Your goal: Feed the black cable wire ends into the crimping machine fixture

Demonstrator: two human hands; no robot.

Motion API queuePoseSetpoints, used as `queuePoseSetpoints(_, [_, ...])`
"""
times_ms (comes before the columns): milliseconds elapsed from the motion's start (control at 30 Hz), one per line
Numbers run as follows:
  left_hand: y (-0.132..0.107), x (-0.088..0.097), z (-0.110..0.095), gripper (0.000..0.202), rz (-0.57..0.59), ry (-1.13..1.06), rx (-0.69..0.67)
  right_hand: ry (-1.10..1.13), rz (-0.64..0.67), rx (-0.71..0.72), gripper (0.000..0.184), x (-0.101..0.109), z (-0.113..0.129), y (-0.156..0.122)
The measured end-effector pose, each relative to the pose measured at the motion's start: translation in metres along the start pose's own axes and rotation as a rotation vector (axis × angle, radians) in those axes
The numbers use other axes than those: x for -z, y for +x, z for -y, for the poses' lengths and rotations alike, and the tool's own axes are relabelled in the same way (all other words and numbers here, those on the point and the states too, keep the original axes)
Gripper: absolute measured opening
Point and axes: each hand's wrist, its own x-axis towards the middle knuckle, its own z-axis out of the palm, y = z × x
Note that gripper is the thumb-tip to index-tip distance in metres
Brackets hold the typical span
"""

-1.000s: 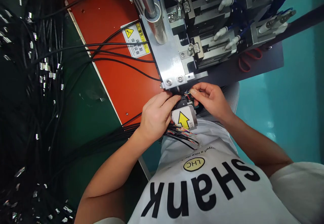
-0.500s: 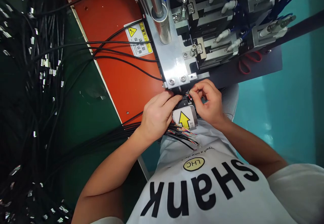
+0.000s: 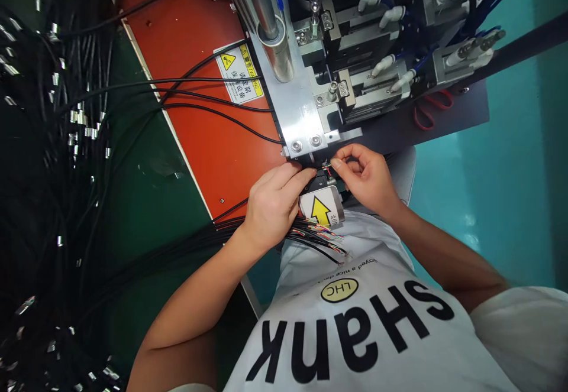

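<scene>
At the front edge of the machine, my left hand (image 3: 274, 200) is closed with thumb and forefinger pressed together. A single black cable (image 3: 233, 209) runs in under that hand, and thin coloured wires (image 3: 327, 168) show just past its fingertips. Thumb and forefinger of my right hand (image 3: 366, 174) pinch the ends of those wires over a small black fixture (image 3: 316, 182). Below the fixture sits a metal cover with a yellow arrow label (image 3: 320, 207). Beside my left wrist lies a bundle of black cables with stripped, coloured wire ends (image 3: 322, 238). My fingers hide part of the held cable.
Above my hands stands a metal press frame (image 3: 302, 120) with pneumatic cylinders (image 3: 373, 84). Several black cables cross the orange-red machine base (image 3: 195, 143) into it. A large heap of black cables with shiny ends (image 3: 84, 120) fills the left. Red-handled scissors (image 3: 432, 108) lie at right.
The whole view has shifted slightly. Both hands stay at the fixture; the right-hand fingers have changed their pose a little around the wires, the lower fingers drawn closer together.
</scene>
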Motion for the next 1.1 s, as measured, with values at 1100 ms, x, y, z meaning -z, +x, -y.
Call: queuePoseSetpoints(1100, [0.0, 0.002, -0.002, 0.031, 0.039, 0.029, 0.005, -0.506, -0.12, 0.276, 0.011, 0.01, 0.032, -0.02])
